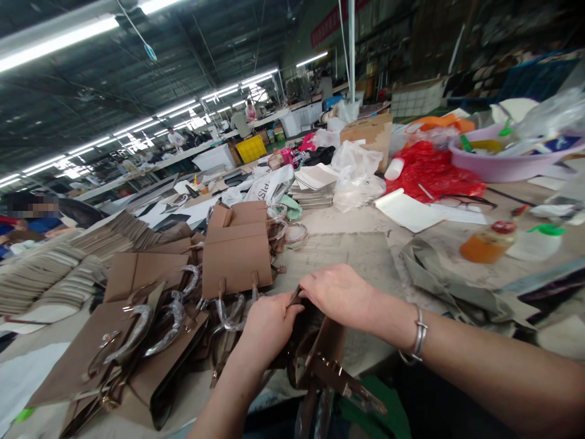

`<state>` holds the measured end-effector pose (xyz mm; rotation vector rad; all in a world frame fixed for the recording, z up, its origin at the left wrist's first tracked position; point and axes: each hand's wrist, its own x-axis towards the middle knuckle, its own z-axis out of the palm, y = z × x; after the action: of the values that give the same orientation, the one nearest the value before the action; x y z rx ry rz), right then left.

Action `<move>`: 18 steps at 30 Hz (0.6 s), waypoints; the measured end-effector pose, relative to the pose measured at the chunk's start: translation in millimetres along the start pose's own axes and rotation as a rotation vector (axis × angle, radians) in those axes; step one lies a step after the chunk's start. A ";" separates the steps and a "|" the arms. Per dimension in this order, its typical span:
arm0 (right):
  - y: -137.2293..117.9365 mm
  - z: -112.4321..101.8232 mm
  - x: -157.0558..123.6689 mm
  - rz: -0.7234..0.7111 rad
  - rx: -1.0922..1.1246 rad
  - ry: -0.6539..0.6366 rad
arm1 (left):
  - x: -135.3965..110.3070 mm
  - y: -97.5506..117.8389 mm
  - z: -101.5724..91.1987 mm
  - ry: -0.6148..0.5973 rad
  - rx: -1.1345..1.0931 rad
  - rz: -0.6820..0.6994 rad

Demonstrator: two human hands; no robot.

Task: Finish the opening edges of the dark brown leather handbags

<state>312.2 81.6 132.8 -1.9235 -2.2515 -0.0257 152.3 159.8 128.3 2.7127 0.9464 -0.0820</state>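
Observation:
Near the table's front edge, a brown handbag [331, 341] lies between my hands, its straps and metal fittings hanging toward me. My left hand [270, 326] pinches the bag's edge from the left, thumb pressed to the fingers. From above and the right, my right hand [340, 296] grips the same edge close beside it, fingertips curled over the rim. My hands cover part of the bag's opening. Left of them, more brown handbags [237, 256] lie piled, with plastic-wrapped handles [176, 320].
Stacks of cut bag pieces [41, 280] fill the far left, where another person [41, 213] sits. On the right are a jar of amber liquid [487, 244], grey fabric scraps [450, 283], an open notebook [406, 208], a red plastic bag [429, 171] and a pink basin [503, 161].

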 end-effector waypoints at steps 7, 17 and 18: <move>14.6 -12.9 -13.8 -0.090 0.099 0.031 | -0.9 -4.3 2.2 -0.003 -0.100 -0.027; 17.8 -6.0 -12.5 0.077 0.003 0.074 | 1.9 -1.6 4.1 -0.028 -0.107 -0.067; 17.6 -4.6 -12.6 0.084 0.012 0.080 | 1.9 -1.5 4.1 -0.029 -0.106 -0.070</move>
<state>331.9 71.5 133.6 -1.9720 -2.1143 -0.0767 153.0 161.0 123.7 2.5756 1.0081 -0.0828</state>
